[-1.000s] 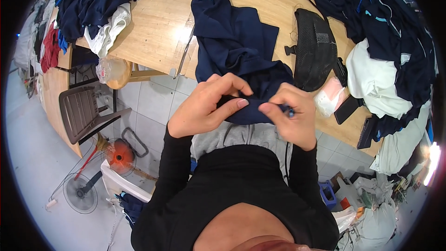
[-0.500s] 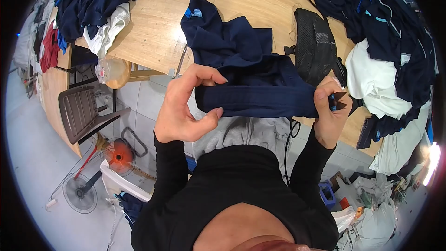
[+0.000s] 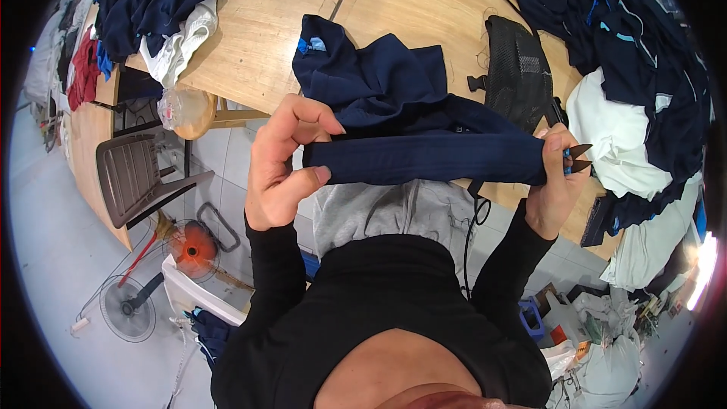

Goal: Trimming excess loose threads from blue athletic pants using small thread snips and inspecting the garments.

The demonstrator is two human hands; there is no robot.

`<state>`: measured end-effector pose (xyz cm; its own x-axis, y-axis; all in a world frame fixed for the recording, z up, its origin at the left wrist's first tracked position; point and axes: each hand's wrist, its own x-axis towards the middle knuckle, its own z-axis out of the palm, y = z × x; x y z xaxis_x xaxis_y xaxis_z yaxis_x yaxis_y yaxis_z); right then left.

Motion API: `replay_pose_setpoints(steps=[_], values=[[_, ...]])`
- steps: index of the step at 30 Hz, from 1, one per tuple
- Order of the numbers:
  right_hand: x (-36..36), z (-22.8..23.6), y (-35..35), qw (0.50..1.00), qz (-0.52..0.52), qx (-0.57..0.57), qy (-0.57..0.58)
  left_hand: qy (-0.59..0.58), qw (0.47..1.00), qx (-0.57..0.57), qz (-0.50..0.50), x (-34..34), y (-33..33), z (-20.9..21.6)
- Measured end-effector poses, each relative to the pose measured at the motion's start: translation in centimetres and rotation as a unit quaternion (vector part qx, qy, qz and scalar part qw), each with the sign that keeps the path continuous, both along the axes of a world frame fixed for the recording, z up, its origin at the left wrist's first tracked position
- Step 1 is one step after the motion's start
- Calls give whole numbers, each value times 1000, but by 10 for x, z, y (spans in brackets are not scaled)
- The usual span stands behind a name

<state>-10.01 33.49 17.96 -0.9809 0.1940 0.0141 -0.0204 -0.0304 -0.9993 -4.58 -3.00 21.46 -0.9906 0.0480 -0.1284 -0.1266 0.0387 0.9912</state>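
A navy garment (image 3: 432, 160) is stretched sideways in front of me, its wide, ribbed-looking band pulled taut between my hands. My left hand (image 3: 282, 167) is closed on the left end of that band, thumb in front and fingers behind. At the other end, my right hand (image 3: 559, 182) pinches the band. Tucked in the same hand are small thread snips (image 3: 580, 157), their dark blades pointing right with a bit of blue near the grip. The rest of the garment lies crumpled on the table (image 3: 250, 53), with a blue patch at its far corner.
Heaped navy clothes (image 3: 163, 11) lie at the back left, with a white cloth (image 3: 182, 42) below. Another pile (image 3: 644, 53) and a white garment (image 3: 613, 140) sit at right. A black mesh bag (image 3: 519, 68) rests beside my work. A brown chair (image 3: 132, 174) and fans (image 3: 195, 250) stand left.
My hands have moved apart, the left leftward and the right to the right. The band is now stretched longer and its opening has narrowed. The snips' blades show more.
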Motion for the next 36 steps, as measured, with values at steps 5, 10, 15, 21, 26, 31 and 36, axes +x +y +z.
replay_pose_setpoints(steps=[5, 10, 15, 21, 26, 31, 36], values=[[-4, -2, 10, 1000, -1, -24, 11, 23, 999, 22, 20, 0, 1, 4], [-3, -3, 21, 997, -59, -52, 3, 67, 991, 26, 109, 1, -2, 7], [-6, -14, 50, 992, -122, -37, -23, 99, 988, 34, 116, 6, -27, -1], [-19, -27, 38, 972, -49, 230, 5, 50, 995, 88, 26, 2, 2, -13], [-7, 25, -32, 978, 180, 106, -26, 42, 981, 186, -46, 2, 19, -38], [0, 9, -95, 926, 375, 37, -12, 52, 988, 112, -91, 1, 32, -27], [-4, -5, -84, 908, 409, 68, 65, 128, 986, 10, -106, -3, 26, -22]])
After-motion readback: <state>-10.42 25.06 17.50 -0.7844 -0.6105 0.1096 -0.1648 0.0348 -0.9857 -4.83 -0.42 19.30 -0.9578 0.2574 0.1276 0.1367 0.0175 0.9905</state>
